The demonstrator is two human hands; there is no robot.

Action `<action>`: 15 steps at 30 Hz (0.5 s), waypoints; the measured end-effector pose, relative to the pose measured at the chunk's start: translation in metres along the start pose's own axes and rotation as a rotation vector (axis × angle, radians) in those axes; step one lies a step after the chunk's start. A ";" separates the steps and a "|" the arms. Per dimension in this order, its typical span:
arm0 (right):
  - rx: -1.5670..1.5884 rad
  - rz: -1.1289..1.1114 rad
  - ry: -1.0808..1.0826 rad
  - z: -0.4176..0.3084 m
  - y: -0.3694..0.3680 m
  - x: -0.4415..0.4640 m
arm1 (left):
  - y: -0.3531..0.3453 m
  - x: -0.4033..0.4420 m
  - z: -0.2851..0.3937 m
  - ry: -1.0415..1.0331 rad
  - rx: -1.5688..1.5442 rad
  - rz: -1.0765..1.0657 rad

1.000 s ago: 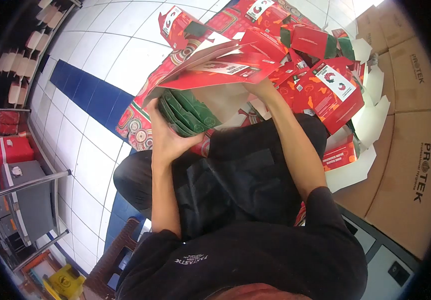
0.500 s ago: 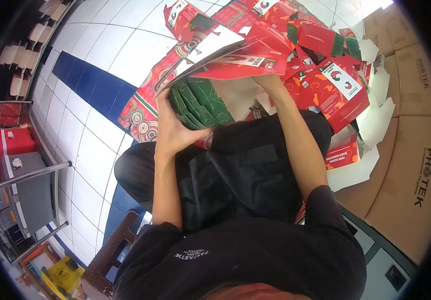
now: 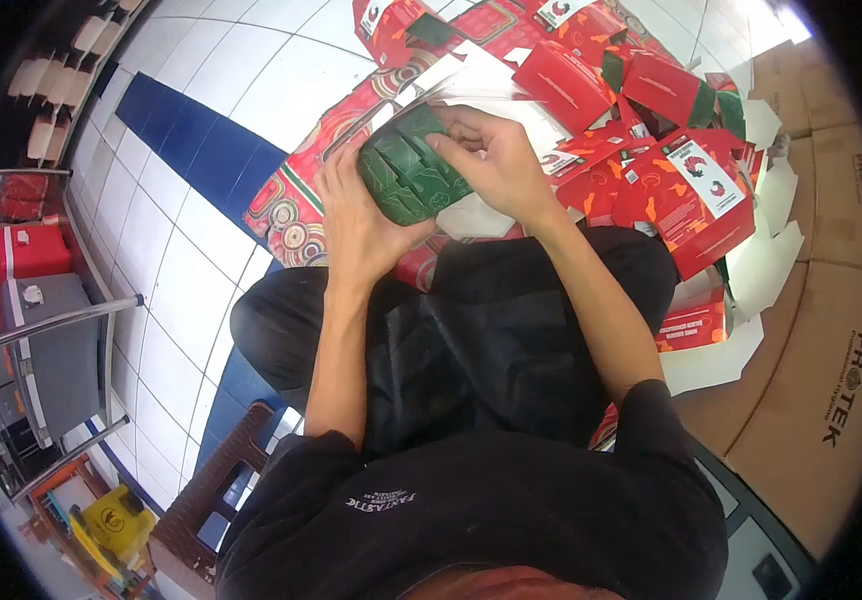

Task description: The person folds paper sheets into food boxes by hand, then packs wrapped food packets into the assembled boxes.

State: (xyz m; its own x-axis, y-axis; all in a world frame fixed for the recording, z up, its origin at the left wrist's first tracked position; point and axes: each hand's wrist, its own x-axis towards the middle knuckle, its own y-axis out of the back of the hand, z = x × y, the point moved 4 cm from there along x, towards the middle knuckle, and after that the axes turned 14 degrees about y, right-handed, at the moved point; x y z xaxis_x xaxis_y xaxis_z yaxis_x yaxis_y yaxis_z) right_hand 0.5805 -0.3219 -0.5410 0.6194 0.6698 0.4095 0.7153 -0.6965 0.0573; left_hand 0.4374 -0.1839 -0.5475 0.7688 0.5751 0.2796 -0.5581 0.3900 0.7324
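Observation:
Above my crossed legs, my left hand (image 3: pixel 356 215) wraps round the near left side of a stack of folded green card pieces (image 3: pixel 406 178) with a faint line pattern. My right hand (image 3: pixel 496 165) is at the stack's right side, its thumb and fingers closed on the upper right edge. White card flaps (image 3: pixel 476 75) lie just beyond the stack. Red printed boxes (image 3: pixel 686 195), some with green insides, are heaped to the right on a patterned red mat (image 3: pixel 301 215).
Brown cartons (image 3: pixel 811 340) stand along the right side. At the left are a metal rack with a grey box (image 3: pixel 61 350) and a red box (image 3: pixel 33 250). A brown plastic stool (image 3: pixel 191 500) is at lower left, beside a yellow sign (image 3: pixel 116 520).
My right hand has let go of the large red and white card and moved left onto the green stack. The red card has dropped away behind it; my left hand still holds the stack.

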 end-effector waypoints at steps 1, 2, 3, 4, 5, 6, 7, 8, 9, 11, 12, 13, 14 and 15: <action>-0.002 0.004 -0.003 0.004 0.000 -0.001 | 0.001 -0.001 0.001 0.009 -0.011 -0.012; 0.012 -0.010 -0.017 0.007 0.001 -0.002 | 0.000 -0.001 0.003 0.016 -0.027 -0.026; 0.023 -0.022 -0.032 0.010 0.003 -0.003 | -0.003 -0.001 0.004 0.010 -0.036 -0.035; 0.013 -0.013 -0.037 0.013 0.004 -0.005 | -0.005 -0.001 0.003 0.004 -0.020 -0.035; 0.007 -0.006 -0.015 0.015 0.002 -0.005 | -0.007 0.000 0.003 -0.002 -0.002 -0.033; 0.004 0.000 0.009 0.014 0.003 -0.004 | -0.008 -0.001 0.003 0.004 -0.007 -0.041; 0.000 0.008 0.008 0.012 0.008 -0.003 | -0.007 -0.001 0.004 -0.002 -0.009 -0.047; -0.117 -0.037 0.021 0.007 0.014 -0.001 | -0.005 0.000 0.005 -0.009 0.004 -0.024; -0.234 -0.082 0.033 0.003 0.020 0.002 | -0.003 0.001 0.006 -0.016 0.016 -0.001; -0.404 -0.018 0.055 0.007 0.058 0.010 | -0.002 0.001 -0.002 0.065 -0.038 0.027; -0.457 0.077 0.037 -0.002 0.081 0.022 | -0.002 0.002 -0.008 0.152 -0.092 0.065; -0.503 0.169 0.018 -0.007 0.103 0.033 | -0.003 0.002 -0.011 0.156 -0.089 0.073; -0.514 0.262 0.053 0.008 0.128 0.048 | -0.003 0.002 -0.017 0.218 -0.123 0.070; -0.520 0.358 0.084 0.028 0.159 0.065 | 0.000 0.001 -0.023 0.279 -0.153 0.067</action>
State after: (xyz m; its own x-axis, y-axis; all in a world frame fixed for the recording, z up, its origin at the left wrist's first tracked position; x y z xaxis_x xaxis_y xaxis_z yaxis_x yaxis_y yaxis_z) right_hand 0.7432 -0.3818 -0.5313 0.7484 0.3648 0.5539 0.2055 -0.9216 0.3293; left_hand 0.4311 -0.1665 -0.5612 0.6255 0.7697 0.1276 -0.6610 0.4360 0.6108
